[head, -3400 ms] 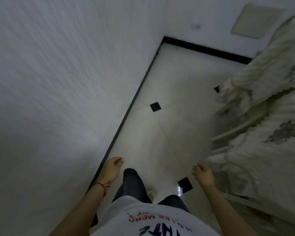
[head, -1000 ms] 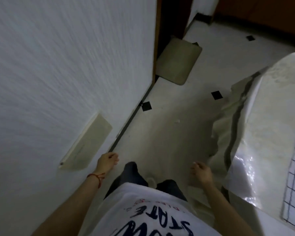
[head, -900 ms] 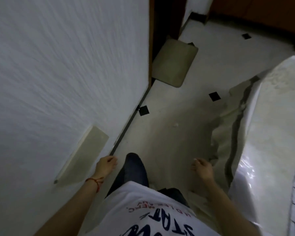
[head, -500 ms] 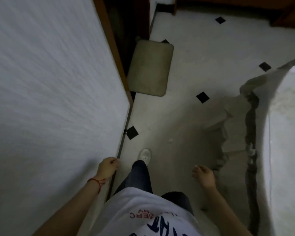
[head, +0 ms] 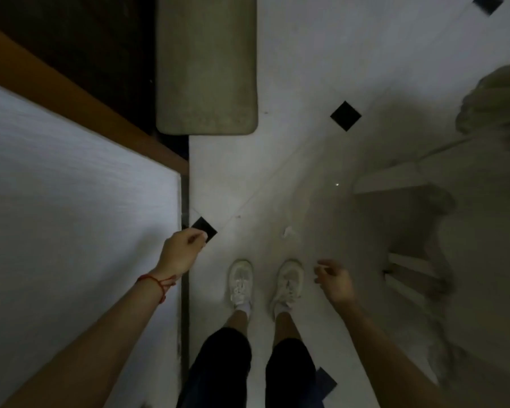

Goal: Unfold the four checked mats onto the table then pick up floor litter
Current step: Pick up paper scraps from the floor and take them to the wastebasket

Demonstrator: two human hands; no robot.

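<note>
The camera looks straight down at a pale tiled floor (head: pixel 306 69) set with small black diamond insets (head: pixel 345 116). The person stands with both white sneakers (head: pixel 241 282) side by side on the tiles, dark shorts above them.

The left hand (head: pixel 183 251) hangs in front of the white wall's (head: pixel 71 216) lower edge, fingers curled into a loose fist with the thumb against them; whether anything is pinched inside cannot be told. A red thread bracelet (head: pixel 156 282) circles that wrist. The right hand (head: pixel 334 279) hangs just right of the right shoe, fingers spread and slightly bent, holding nothing.

A small pale scrap of litter (head: pixel 286 231) lies on the floor just ahead of the right shoe's toe, untouched by either hand. A tiny bright speck (head: pixel 337 184) sits farther ahead toward the right; it is too small to identify.

A grey-beige doormat (head: pixel 206 63) lies at the top edge of the floor, beside a dark doorway (head: pixel 86 48) with a brown wooden frame (head: pixel 71 101). Pale draped cloth (head: pixel 468 231) fills the right side, blurred. No checked mat is seen here.
</note>
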